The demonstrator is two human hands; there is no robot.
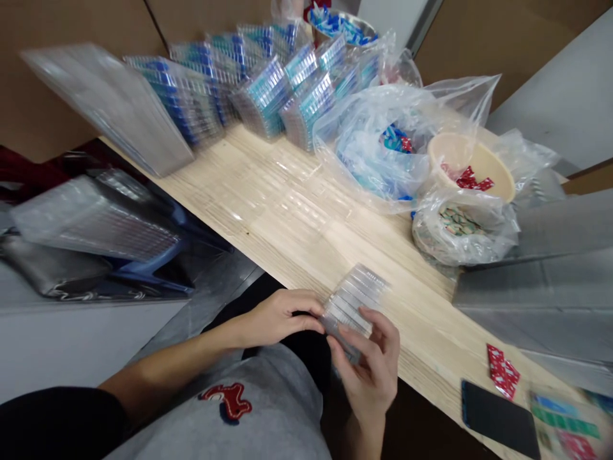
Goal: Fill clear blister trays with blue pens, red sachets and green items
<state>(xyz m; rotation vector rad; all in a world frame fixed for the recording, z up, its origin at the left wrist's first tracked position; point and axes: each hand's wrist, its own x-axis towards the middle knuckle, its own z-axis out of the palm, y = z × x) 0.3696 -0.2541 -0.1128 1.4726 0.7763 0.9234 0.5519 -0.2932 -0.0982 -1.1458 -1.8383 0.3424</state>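
A small stack of clear ribbed plastic trays [358,295] is at the table's near edge, slightly blurred. My left hand [287,314] grips its left edge, thumb and fingers closed on the plastic. On the near right side, my right hand [371,364] curves its fingers around the stack, with fingertips touching the top and the thumb by the lower edge. Past the stack, flat clear plastic trays [287,204] lie on the wooden table [383,255]; their outlines are faint.
Filled tray stacks [258,96] with blue contents line the far left, beside a tall clear stack [115,108]. Right of them are an open plastic bag [368,153], a cream tub [493,166] and a bag of small packets [462,223]. A dark phone [500,418] and red packets [502,372] lie near right.
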